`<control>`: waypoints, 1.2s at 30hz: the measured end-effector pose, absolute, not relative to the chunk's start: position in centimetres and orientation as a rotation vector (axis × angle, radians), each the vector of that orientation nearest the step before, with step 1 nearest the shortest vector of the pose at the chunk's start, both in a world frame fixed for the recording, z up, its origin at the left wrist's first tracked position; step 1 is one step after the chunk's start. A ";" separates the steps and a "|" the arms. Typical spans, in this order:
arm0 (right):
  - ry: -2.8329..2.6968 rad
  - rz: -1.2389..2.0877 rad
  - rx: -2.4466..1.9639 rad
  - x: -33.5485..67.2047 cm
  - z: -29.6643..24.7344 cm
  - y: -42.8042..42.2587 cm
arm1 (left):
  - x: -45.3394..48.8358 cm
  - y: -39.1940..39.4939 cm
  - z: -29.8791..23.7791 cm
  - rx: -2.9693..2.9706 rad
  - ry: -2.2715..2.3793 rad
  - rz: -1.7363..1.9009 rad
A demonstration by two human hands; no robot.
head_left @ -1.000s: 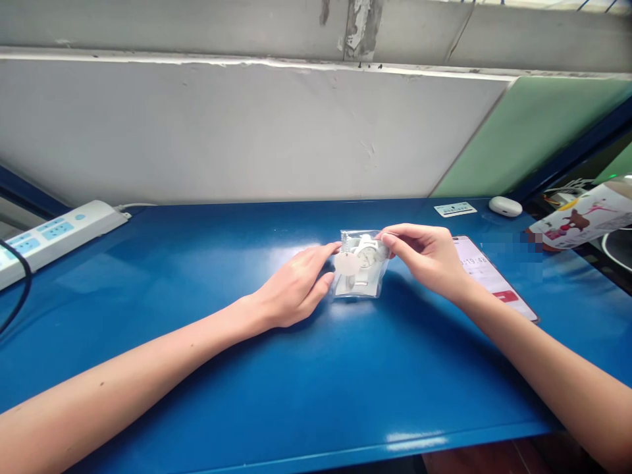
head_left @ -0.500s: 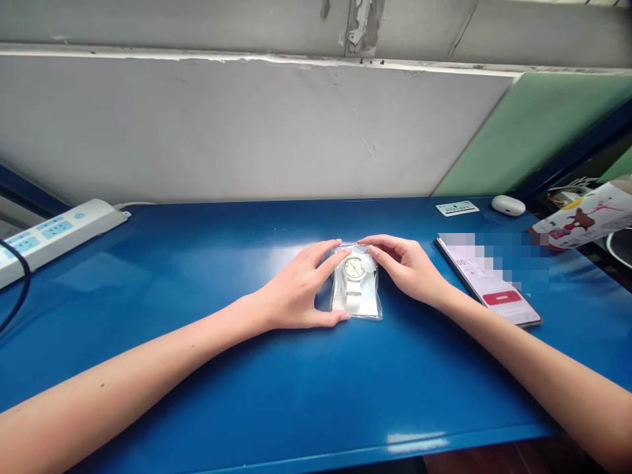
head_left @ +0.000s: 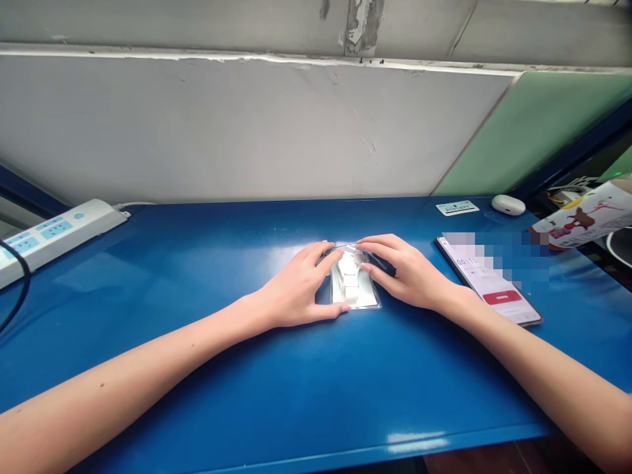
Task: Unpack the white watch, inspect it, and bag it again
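Note:
A small clear plastic bag (head_left: 356, 299) with a white watch (head_left: 348, 276) inside lies flat on the blue table (head_left: 316, 388). My left hand (head_left: 295, 289) rests on the bag's left edge, thumb at its near corner and fingertips at its far end. My right hand (head_left: 407, 273) lies along the bag's right side, with fingers stretched over its top end. The fingers of both hands are extended and pressing the bag down. The watch face is hidden under my fingers.
A phone (head_left: 488, 280) with a lit screen lies just right of my right hand. Behind it are a small white label (head_left: 457, 208) and a white earbud case (head_left: 508, 205). A white power strip (head_left: 54, 236) sits at the far left. A printed package (head_left: 585, 222) lies at the right edge.
The bag, held tilted up between my fingers a second ago, now lies flat on the table. Both hands have lowered onto it and the fingers have spread over its top.

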State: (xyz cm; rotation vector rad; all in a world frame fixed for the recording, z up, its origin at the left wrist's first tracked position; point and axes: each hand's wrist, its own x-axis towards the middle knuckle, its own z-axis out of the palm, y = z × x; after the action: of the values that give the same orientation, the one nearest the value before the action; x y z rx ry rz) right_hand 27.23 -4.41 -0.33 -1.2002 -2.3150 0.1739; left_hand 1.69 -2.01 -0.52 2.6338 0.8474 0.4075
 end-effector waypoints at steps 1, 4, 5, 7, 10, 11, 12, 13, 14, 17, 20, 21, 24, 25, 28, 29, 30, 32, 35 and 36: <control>-2.368 0.178 -1.184 27.3 -0.1 -4.5 | 1.7 -2.0 -0.5 2.631 0.854 0.400; -2.499 0.209 -1.198 27.6 0.6 -4.6 | 1.8 -2.0 -0.4 2.633 0.858 0.392; -2.530 0.233 -1.219 27.7 0.8 -4.7 | 1.9 -2.0 -0.3 2.638 0.862 0.387; -2.581 0.298 -1.263 28.1 1.0 -4.7 | 1.9 -2.0 -0.3 2.654 0.873 0.371; -2.630 0.395 -1.296 28.6 1.2 -4.6 | 2.0 -1.9 -0.1 2.681 0.886 0.342; -2.637 0.416 -1.302 28.8 1.3 -4.6 | 2.0 -1.9 -0.1 2.689 0.888 0.334; -2.639 0.433 -1.308 28.9 1.3 -4.6 | 2.1 -1.9 -0.1 2.695 0.891 0.326; -2.636 0.449 -1.315 29.0 1.4 -4.6 | 2.1 -1.9 -0.1 2.700 0.894 0.320; -2.634 0.466 -1.321 29.0 1.4 -4.6 | 2.1 -1.9 0.0 2.704 0.897 0.313; -2.638 0.508 -1.335 29.0 1.5 -4.5 | 2.1 -2.0 0.1 2.715 0.918 0.279; -2.641 0.523 -1.336 29.0 1.5 -4.5 | 2.1 -2.0 0.2 2.727 0.927 0.243; -2.637 0.524 -1.334 29.0 1.5 -4.5 | 2.1 -2.0 0.2 2.729 0.926 0.238; -2.620 0.522 -1.317 29.1 1.3 -4.5 | 2.0 -2.0 0.2 2.733 0.918 0.246; -2.614 0.522 -1.310 29.1 1.3 -4.5 | 2.0 -2.0 0.1 2.733 0.915 0.253; -2.606 0.530 -1.299 29.1 1.2 -4.5 | 1.9 -1.9 0.1 2.729 0.903 0.270; -2.608 0.538 -1.303 29.1 1.2 -4.4 | 1.9 -1.9 0.1 2.730 0.900 0.269; -2.610 0.546 -1.309 29.1 1.3 -4.4 | 1.9 -1.9 0.1 2.732 0.895 0.261; -2.608 0.562 -1.317 29.1 1.3 -4.3 | 1.8 -1.8 0.2 2.741 0.878 0.240; -2.604 0.568 -1.318 29.1 1.3 -4.3 | 1.7 -1.7 0.4 2.754 0.853 0.191; -2.608 0.563 -1.322 29.1 1.3 -4.3 | 1.7 -1.6 0.4 2.754 0.851 0.180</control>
State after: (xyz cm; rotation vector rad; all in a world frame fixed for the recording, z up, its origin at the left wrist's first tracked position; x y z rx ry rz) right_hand 29.14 -4.32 1.31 -1.3215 -2.6079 0.5633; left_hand 1.65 -1.62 0.40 2.7540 0.8507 0.1795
